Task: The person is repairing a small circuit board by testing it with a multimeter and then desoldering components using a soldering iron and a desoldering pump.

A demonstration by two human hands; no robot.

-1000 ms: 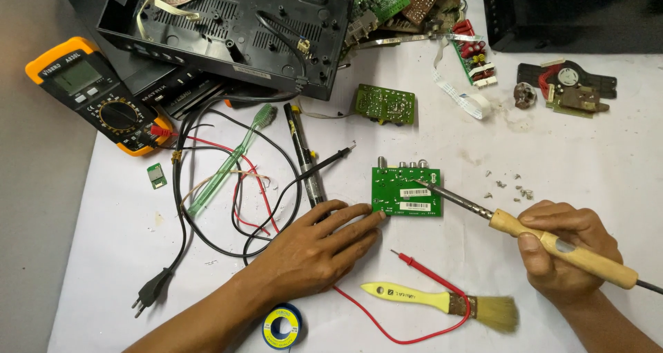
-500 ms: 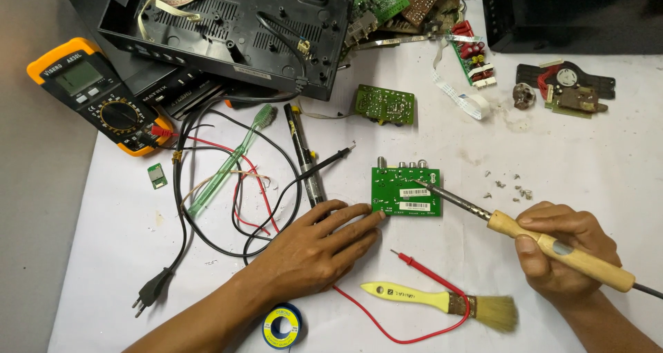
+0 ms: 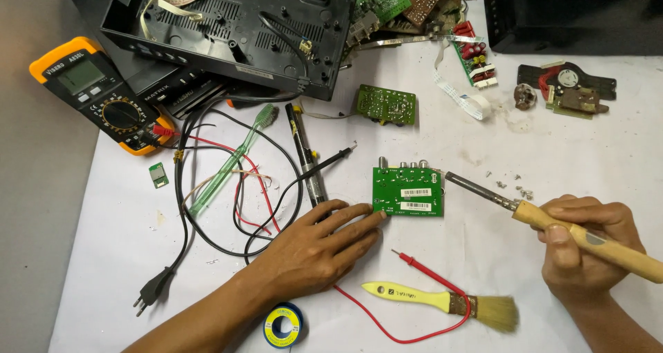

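A small green circuit board (image 3: 407,191) with white stickers lies flat on the white sheet. My left hand (image 3: 314,246) rests palm down beside it, fingers spread, fingertips touching the board's lower left corner. My right hand (image 3: 587,246) grips the wooden handle of a soldering iron (image 3: 545,218). The iron's dark metal tip hangs just off the board's right edge, not touching it. A black pen-shaped tool (image 3: 307,159) lies under my left fingertips.
A yellow multimeter (image 3: 97,94) with red and black probe leads (image 3: 228,187) sits at left, an opened black device case (image 3: 228,28) at the back. A yellow-handled brush (image 3: 449,301), a solder reel (image 3: 283,325), a green toothbrush (image 3: 231,163), spare boards (image 3: 387,104) and several loose screws (image 3: 511,186) lie around.
The soldering iron's tip has drawn back to the right, off the green board. My left hand has stayed in place at the board's corner.
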